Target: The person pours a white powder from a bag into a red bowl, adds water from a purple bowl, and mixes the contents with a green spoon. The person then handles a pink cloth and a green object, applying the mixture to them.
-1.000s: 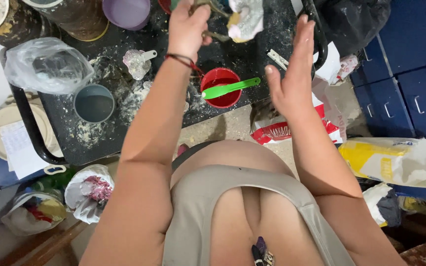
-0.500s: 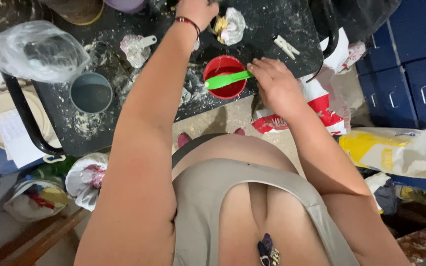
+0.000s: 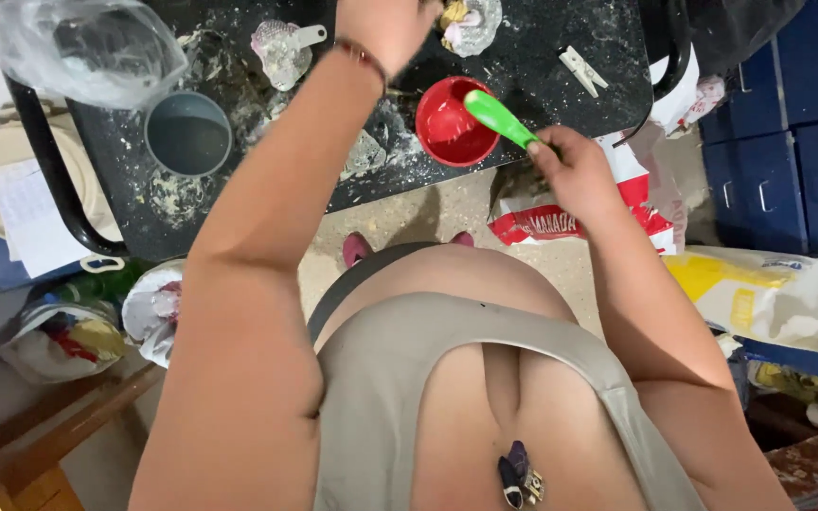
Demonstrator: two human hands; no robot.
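Note:
My right hand (image 3: 575,173) grips the handle of a green spoon (image 3: 496,116), whose bowl rests over the rim of a small red cup (image 3: 449,131) on the black, powder-dusted table (image 3: 579,28). My left hand (image 3: 385,26) reaches across the table's far side beside a crumpled lump of wrapped material (image 3: 471,21); its fingers are cut off by the frame edge, so what it holds is unclear. A red band circles that wrist.
A grey cup (image 3: 187,132), a clear plastic bag (image 3: 87,47), a clear mould (image 3: 281,52) and a clothespin (image 3: 581,68) lie on the table. Torn red-and-white bag (image 3: 560,222) and a yellow-white sack (image 3: 759,293) sit on the floor. Blue drawers (image 3: 797,123) stand right.
My right hand came down from open in the air, took the green spoon's handle and lifted it at the red cup. The view shifted slightly toward the table.

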